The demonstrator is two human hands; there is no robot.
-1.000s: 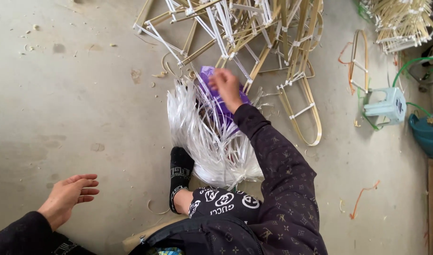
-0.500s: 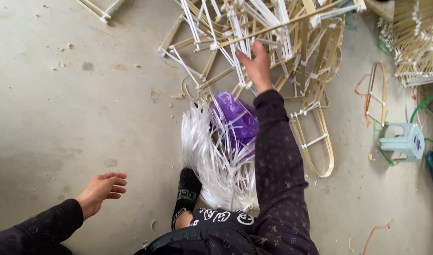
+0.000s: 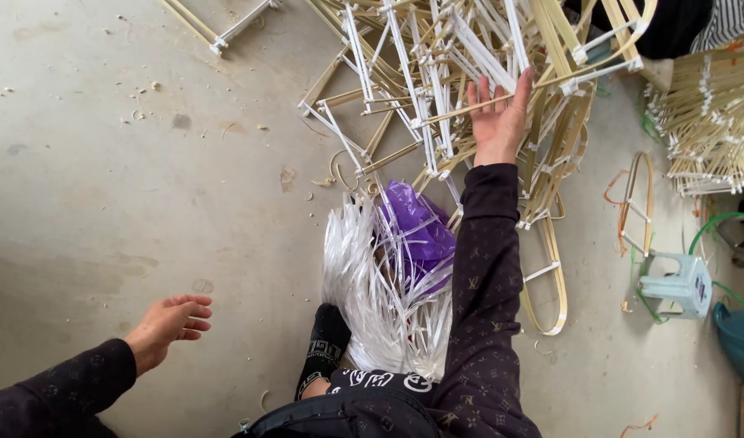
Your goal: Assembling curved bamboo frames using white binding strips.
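The right hand point(image 3: 498, 113) is stretched out, fingers spread and released, its fingertips just touching the pale, white-taped bamboo strip frames point(image 3: 461, 73) heaped in a tangle on the grey concrete floor point(image 3: 104, 162); nothing is yet gripped, so picking a frame out of the heap looks only begun. The left hand point(image 3: 171, 324) hangs low over the floor, well apart from the heap and off to the person's left, loosely curled and empty. Between the heap and the person's black-socked foot point(image 3: 323, 349) lies a bundle of clear white plastic strips point(image 3: 380, 292) with a purple plastic bag point(image 3: 417, 227) on top, both untouched by either hand. One looped frame point(image 3: 550, 276) lies by itself just beside the bundle, on its right. Beyond that stand a small pale blue plastic stool point(image 3: 676, 284) and a further stack of bamboo pieces point(image 3: 705, 122). Judging by the size of the heap, most of the frames are still to be handled.
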